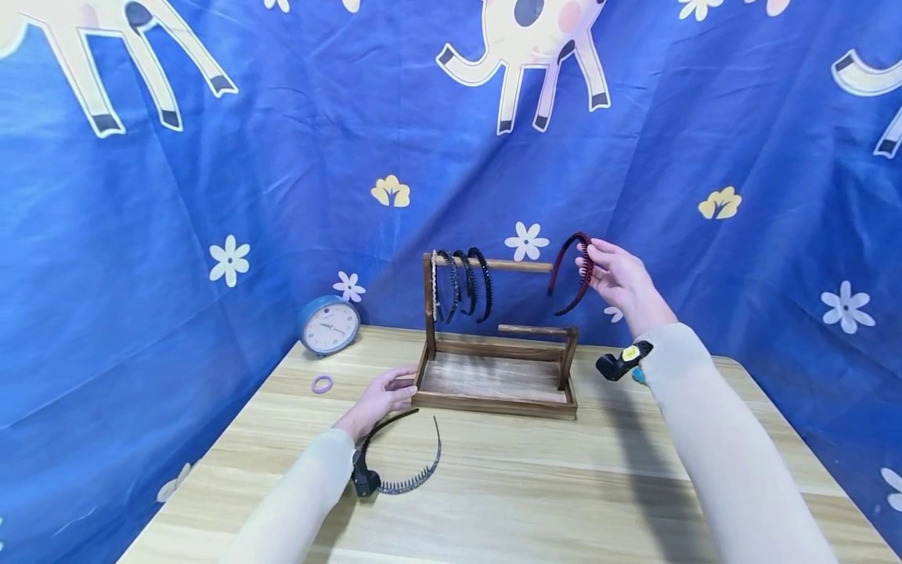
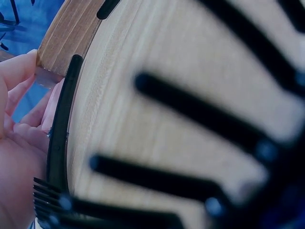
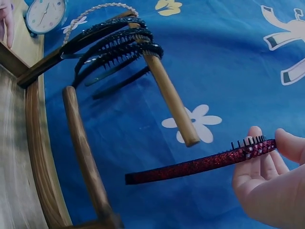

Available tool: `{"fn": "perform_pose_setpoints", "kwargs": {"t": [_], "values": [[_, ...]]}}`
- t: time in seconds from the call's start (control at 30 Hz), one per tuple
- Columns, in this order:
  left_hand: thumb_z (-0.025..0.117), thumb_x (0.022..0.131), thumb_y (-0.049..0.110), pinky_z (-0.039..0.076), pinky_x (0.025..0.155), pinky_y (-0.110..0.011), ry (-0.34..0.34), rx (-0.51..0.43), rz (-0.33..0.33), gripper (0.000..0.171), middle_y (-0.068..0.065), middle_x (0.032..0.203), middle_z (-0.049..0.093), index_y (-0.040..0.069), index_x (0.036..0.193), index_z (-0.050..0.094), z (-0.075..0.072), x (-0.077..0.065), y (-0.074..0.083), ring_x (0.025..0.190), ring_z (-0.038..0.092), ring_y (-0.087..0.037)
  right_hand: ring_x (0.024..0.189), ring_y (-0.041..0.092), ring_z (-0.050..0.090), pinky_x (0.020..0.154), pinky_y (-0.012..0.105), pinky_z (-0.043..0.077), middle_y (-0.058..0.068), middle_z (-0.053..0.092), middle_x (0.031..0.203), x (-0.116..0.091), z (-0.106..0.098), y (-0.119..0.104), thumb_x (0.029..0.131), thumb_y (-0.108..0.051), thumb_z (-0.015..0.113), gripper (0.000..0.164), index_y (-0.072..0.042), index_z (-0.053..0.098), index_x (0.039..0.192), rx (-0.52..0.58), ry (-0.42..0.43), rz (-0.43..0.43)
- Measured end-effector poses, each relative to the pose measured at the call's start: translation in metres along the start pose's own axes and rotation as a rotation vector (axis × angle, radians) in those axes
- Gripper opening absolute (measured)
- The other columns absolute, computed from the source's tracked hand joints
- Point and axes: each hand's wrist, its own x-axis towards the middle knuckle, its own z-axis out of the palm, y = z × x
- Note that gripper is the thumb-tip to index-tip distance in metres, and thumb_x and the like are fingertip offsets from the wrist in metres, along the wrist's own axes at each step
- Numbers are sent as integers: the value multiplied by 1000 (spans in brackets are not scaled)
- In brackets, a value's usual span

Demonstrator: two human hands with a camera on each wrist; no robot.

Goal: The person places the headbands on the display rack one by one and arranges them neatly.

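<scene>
My right hand (image 1: 620, 274) pinches a dark red glittery headband (image 1: 560, 258) with small teeth, held up off the free end of the rack's upper bar (image 1: 521, 266). In the right wrist view, thumb and fingers grip one part of the red band (image 3: 190, 168). Several black headbands (image 1: 486, 286) and a pale beaded one (image 1: 434, 290) hang at the bar's left. At the front left corner of the wooden headband rack (image 1: 493, 405), my left hand (image 1: 379, 401) holds its edge between thumb and fingers. A black toothed headband (image 1: 410, 487) lies by the left wrist.
A blue round clock (image 1: 330, 325) stands at the table's back left, with a light purple ring (image 1: 315, 385) in front. Partly hidden behind the right wrist is a small blue thing (image 1: 639, 375). The rack has a lower bar (image 1: 532, 329). Blue printed cloth (image 1: 303, 172) hangs behind.
</scene>
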Motion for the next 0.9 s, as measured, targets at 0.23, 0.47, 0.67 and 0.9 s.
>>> {"fn": "perform_pose_setpoints", "kwargs": {"t": [0.23, 0.47, 0.67, 0.9], "values": [[56, 92, 5, 48, 92, -46, -1, 5, 0, 54, -31, 136, 37, -1, 140, 33, 1, 0, 2, 119, 42, -44, 87, 19, 63, 78, 28, 51, 1, 64, 110, 8, 11, 14, 91, -7, 56, 47, -14, 47, 137, -34, 14, -37], [58, 91, 6, 49, 91, -43, 8, 10, 3, 54, -30, 134, 39, -1, 139, 36, 2, -2, 3, 118, 45, -40, 79, 17, 64, 75, 27, 52, 5, 58, 122, 14, 21, 28, 92, -6, 55, 47, -13, 46, 137, -46, 4, -26], [58, 91, 7, 49, 91, -45, -3, 16, 22, 53, -31, 132, 41, -2, 138, 36, 3, -4, 5, 116, 46, -41, 75, 17, 65, 71, 27, 52, 6, 58, 118, 15, 32, 38, 91, -4, 55, 48, -10, 45, 137, -41, -15, -23], [57, 91, 5, 46, 94, -47, -14, 10, 13, 53, -31, 133, 39, -2, 139, 34, 2, -4, 4, 118, 44, -43, 70, 16, 64, 70, 28, 53, 13, 44, 136, 17, 49, 48, 92, -3, 54, 46, -10, 46, 137, -78, -56, -27]]}}
